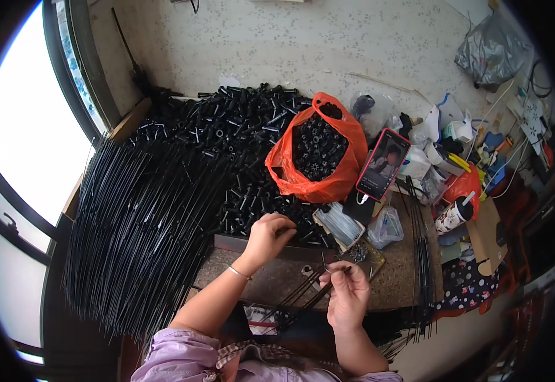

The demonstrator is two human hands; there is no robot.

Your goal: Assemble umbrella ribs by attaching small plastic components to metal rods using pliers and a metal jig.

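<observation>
My left hand is at the near edge of a heap of short black plastic tube-like parts. Its fingers are curled together, and what they hold, if anything, is hidden. My right hand is closed, thumb against fingers, on thin black rods that slant down to the left over the table's front edge. A large bundle of long thin black rods lies to the left of my left hand. An orange plastic bag full of small black ribbed parts stands beyond both hands.
A phone in a red case leans beside the bag. Near my right hand are a tray of clear thin strips and a clear plastic bag. More rods, a patterned cup and clutter lie right. A window is left.
</observation>
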